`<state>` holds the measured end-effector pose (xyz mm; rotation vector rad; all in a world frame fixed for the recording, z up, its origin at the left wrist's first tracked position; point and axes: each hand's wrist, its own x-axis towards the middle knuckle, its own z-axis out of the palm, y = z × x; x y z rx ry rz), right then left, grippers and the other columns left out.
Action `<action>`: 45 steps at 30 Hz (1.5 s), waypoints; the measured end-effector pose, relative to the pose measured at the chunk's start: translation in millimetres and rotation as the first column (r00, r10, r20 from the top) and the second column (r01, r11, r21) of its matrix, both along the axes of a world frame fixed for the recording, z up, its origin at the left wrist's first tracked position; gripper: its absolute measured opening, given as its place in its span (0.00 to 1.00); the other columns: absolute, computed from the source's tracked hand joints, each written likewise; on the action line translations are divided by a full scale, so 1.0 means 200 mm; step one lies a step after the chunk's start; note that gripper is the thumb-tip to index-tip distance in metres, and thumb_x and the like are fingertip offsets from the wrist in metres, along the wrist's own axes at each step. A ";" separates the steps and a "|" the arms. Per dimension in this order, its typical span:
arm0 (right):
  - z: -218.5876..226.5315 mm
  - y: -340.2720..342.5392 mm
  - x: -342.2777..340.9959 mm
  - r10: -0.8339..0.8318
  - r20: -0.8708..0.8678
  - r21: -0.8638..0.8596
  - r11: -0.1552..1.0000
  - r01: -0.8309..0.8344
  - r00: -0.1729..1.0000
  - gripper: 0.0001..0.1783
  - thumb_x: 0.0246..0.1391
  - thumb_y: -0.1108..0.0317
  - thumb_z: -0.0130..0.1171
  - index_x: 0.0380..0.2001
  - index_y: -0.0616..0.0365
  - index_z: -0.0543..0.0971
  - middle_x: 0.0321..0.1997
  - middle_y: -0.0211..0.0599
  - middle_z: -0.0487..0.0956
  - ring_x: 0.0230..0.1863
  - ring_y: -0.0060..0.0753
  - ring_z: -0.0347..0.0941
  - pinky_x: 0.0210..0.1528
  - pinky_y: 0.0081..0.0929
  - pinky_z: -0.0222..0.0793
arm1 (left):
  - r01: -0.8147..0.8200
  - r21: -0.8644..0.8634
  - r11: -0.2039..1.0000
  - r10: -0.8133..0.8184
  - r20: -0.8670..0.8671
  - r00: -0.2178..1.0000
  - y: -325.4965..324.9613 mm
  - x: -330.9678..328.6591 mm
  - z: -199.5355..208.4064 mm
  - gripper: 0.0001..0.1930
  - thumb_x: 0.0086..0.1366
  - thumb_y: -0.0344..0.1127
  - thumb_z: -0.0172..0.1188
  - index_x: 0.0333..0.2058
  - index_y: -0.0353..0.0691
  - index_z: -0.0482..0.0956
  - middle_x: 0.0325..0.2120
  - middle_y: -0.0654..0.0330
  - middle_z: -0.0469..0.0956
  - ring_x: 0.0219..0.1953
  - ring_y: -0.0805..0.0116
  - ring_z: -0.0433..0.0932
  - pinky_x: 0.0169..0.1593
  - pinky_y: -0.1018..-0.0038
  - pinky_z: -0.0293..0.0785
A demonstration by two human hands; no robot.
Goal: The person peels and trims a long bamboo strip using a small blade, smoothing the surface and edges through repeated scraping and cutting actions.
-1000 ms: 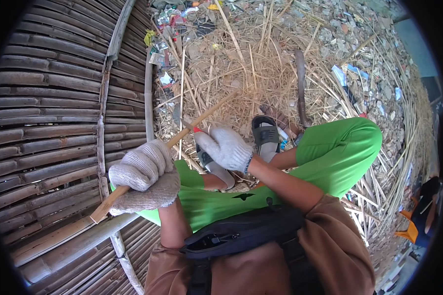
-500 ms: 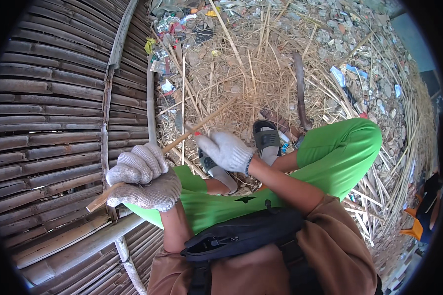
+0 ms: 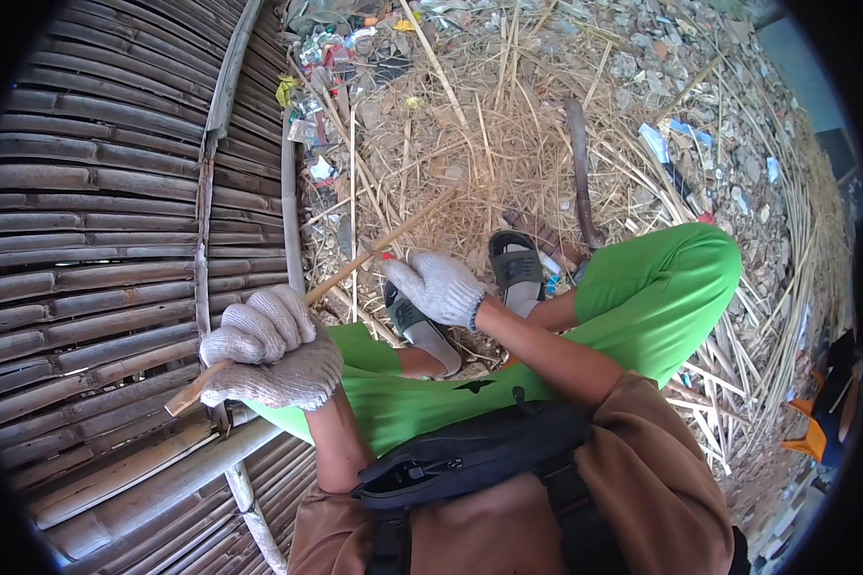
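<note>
The left hand [image 3: 270, 351], in a glove, is holding one long stick [image 3: 336, 279], fingers folded all around. The right hand [image 3: 438, 289], gloved too, is curling around one thin tool [image 3: 387, 257] with a red part, mostly hiding. The stick is slanting across the gap between both hands, one end poking over bamboo slats [image 3: 96, 182], the other over straw [image 3: 436, 158]. One black bag [image 3: 508, 446] is resting at the waist, its inside looking too dark to tell.

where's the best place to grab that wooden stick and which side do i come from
Likely the near part, where the left hand wraps it, coming from the left. The stick looks wider there, is slim enough for a closed fist, and slants forward to the right, leaving its upper stretch bare beside the right hand.
</note>
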<state>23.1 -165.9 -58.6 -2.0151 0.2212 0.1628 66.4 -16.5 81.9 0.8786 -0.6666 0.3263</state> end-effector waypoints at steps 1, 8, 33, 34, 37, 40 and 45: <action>0.02 0.02 0.00 -0.009 0.015 -0.024 1.000 0.009 1.000 0.40 0.70 0.33 0.44 0.31 0.61 0.85 0.28 0.63 0.82 0.35 0.69 0.81 0.42 0.57 0.76 | 0.005 0.007 1.000 -0.005 0.011 1.000 0.00 0.00 0.00 0.31 0.76 0.68 0.49 0.28 0.44 0.71 0.17 0.69 0.61 0.16 0.78 0.58 0.19 0.80 0.58; -0.03 -0.02 -0.01 -0.042 0.031 -0.050 0.998 0.043 0.999 0.42 0.71 0.31 0.41 0.30 0.61 0.85 0.29 0.63 0.82 0.36 0.66 0.82 0.42 0.56 0.76 | 0.004 -0.003 1.000 -0.003 0.025 1.000 -0.01 0.00 0.00 0.30 0.77 0.67 0.48 0.29 0.44 0.71 0.17 0.69 0.60 0.16 0.77 0.58 0.19 0.79 0.58; -0.09 -0.08 -0.03 -0.106 -0.095 0.017 0.994 0.109 0.990 0.45 0.70 0.31 0.37 0.29 0.64 0.85 0.29 0.65 0.82 0.36 0.67 0.82 0.42 0.58 0.75 | 0.251 0.090 0.964 -0.258 0.074 0.963 0.04 -0.04 -0.02 0.31 0.75 0.71 0.49 0.28 0.47 0.68 0.17 0.69 0.63 0.16 0.75 0.63 0.21 0.75 0.64; -0.09 -0.08 -0.04 -0.063 -0.062 0.013 0.998 0.064 0.996 0.45 0.70 0.31 0.36 0.31 0.64 0.86 0.30 0.66 0.82 0.36 0.67 0.82 0.43 0.58 0.75 | 0.248 0.089 0.965 -0.256 0.093 0.962 0.04 -0.05 -0.02 0.31 0.75 0.70 0.50 0.29 0.47 0.68 0.17 0.69 0.63 0.16 0.74 0.62 0.21 0.75 0.64; 0.05 -0.03 -0.05 0.043 0.018 -0.044 0.998 -0.043 0.999 0.46 0.71 0.31 0.35 0.33 0.64 0.86 0.32 0.66 0.82 0.38 0.68 0.82 0.45 0.57 0.75 | 0.222 0.077 0.972 -0.231 0.142 0.963 0.03 -0.01 -0.02 0.31 0.76 0.69 0.51 0.28 0.46 0.68 0.17 0.69 0.64 0.16 0.75 0.62 0.21 0.75 0.63; -0.09 -0.09 -0.03 -0.082 -0.117 0.000 0.997 0.082 0.990 0.46 0.71 0.32 0.34 0.34 0.63 0.87 0.33 0.65 0.84 0.40 0.67 0.83 0.48 0.57 0.74 | 0.285 0.171 0.943 -0.307 0.117 0.944 0.07 -0.01 -0.01 0.29 0.76 0.66 0.54 0.26 0.47 0.67 0.16 0.69 0.63 0.16 0.75 0.61 0.21 0.74 0.63; -0.07 -0.05 -0.03 0.049 0.003 0.047 0.998 -0.049 0.999 0.46 0.70 0.30 0.36 0.32 0.63 0.86 0.31 0.64 0.83 0.39 0.68 0.82 0.46 0.56 0.75 | 0.375 0.288 0.881 -0.411 0.073 0.909 0.12 0.02 0.02 0.26 0.75 0.56 0.60 0.23 0.48 0.65 0.15 0.70 0.63 0.15 0.72 0.61 0.21 0.71 0.63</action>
